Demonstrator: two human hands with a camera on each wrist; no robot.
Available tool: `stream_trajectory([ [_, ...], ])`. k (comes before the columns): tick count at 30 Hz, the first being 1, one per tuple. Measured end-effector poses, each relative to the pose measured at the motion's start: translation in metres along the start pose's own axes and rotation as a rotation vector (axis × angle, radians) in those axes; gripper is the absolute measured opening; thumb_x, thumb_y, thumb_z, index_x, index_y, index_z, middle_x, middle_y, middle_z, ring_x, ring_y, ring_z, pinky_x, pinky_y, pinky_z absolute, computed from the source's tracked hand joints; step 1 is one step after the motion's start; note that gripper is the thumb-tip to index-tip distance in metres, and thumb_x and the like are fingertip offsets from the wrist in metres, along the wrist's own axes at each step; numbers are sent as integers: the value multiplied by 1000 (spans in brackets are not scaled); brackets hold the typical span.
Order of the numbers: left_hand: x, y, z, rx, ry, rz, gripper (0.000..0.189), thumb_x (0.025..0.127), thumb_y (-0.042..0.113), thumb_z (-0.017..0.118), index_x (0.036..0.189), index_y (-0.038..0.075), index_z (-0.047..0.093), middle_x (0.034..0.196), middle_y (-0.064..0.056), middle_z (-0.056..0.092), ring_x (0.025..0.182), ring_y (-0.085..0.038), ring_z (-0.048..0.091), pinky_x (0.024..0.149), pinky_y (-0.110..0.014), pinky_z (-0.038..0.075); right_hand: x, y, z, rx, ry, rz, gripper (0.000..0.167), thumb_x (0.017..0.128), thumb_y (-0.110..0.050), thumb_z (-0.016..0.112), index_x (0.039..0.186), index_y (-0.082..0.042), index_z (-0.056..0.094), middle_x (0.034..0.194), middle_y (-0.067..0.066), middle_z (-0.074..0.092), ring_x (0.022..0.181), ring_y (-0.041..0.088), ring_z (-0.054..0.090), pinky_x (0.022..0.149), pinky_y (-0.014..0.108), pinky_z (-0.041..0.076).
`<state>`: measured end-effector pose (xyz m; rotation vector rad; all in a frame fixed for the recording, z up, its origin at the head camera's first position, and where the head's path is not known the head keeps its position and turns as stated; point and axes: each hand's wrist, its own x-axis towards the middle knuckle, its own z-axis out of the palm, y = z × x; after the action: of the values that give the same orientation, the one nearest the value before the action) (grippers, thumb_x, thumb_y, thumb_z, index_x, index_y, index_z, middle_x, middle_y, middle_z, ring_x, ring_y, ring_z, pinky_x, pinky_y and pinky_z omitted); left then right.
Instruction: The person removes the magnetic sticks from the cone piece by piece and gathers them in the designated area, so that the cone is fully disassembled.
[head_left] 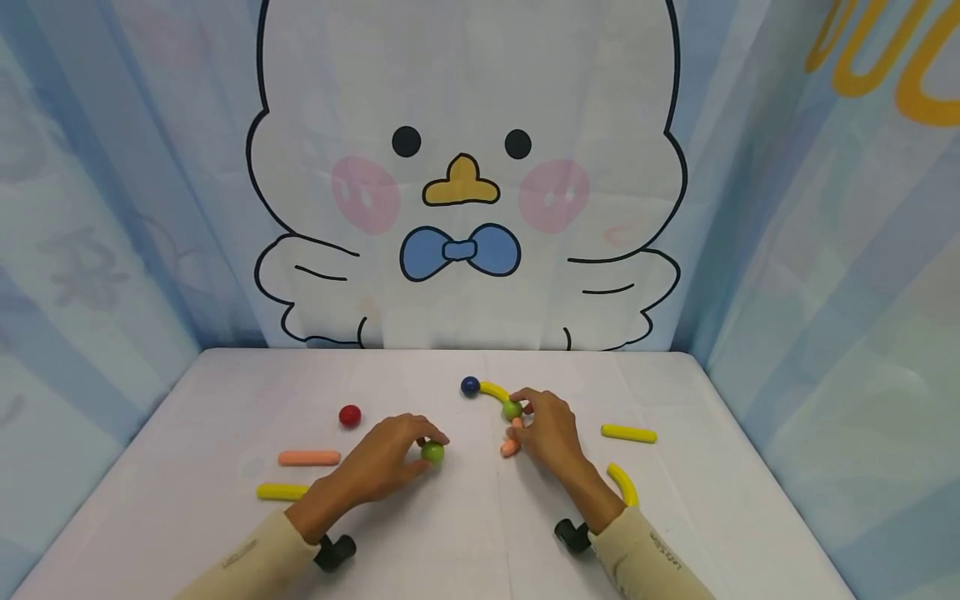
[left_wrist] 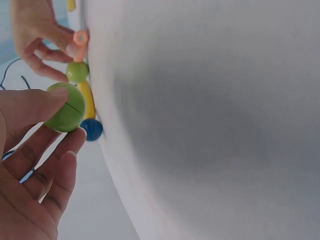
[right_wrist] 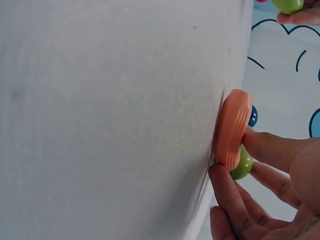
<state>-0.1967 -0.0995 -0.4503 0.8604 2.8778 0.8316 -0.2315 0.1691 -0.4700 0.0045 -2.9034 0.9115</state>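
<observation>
My left hand pinches a green ball between thumb and fingers, held above the white table. A chain of toy pieces lies toward the table's back: a dark blue ball, a curved yellow rod, a second green ball and a short orange piece. My right hand grips the orange piece at the chain's near end, its fingers also around that green ball. In the left wrist view, the orange piece shows a round hole in its end. Fingers partly hide the joint between orange piece and ball.
Left on the table are a red ball, an orange rod and a yellow rod partly behind my left arm. On the right lie a straight yellow rod and a curved yellow rod beside my right wrist. Printed curtains surround the table.
</observation>
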Motion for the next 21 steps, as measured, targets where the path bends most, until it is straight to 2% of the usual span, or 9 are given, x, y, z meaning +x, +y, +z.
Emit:
stream_trajectory([
  [9,-16,-12,-23,9,82,-50,39,86,2,86,120,19,78,116,10,76,105,-11,68,98,-42,60,0,0,2,-9,8,8,51,83,-13,91,130,-18,74,108,10,70,89,23,58,78,35,45],
  [15,-24,-23,-39,40,141,-47,43,83,-1,87,120,19,77,115,8,77,102,-11,69,90,-37,60,-1,0,2,-7,6,6,51,83,-14,91,131,-17,74,108,9,69,88,23,58,76,34,44],
  [18,-28,-28,-48,46,160,-58,44,83,-2,87,121,18,78,114,6,78,99,-15,68,86,-36,59,-1,0,1,-5,6,8,51,83,-14,91,131,-18,74,108,9,69,89,23,58,76,34,44],
  [21,-32,-34,-58,38,170,-88,44,84,-2,87,122,17,77,116,3,77,98,-19,67,87,-39,61,-1,-1,1,-3,7,7,51,83,-14,92,131,-17,74,108,9,69,89,23,58,76,35,44],
])
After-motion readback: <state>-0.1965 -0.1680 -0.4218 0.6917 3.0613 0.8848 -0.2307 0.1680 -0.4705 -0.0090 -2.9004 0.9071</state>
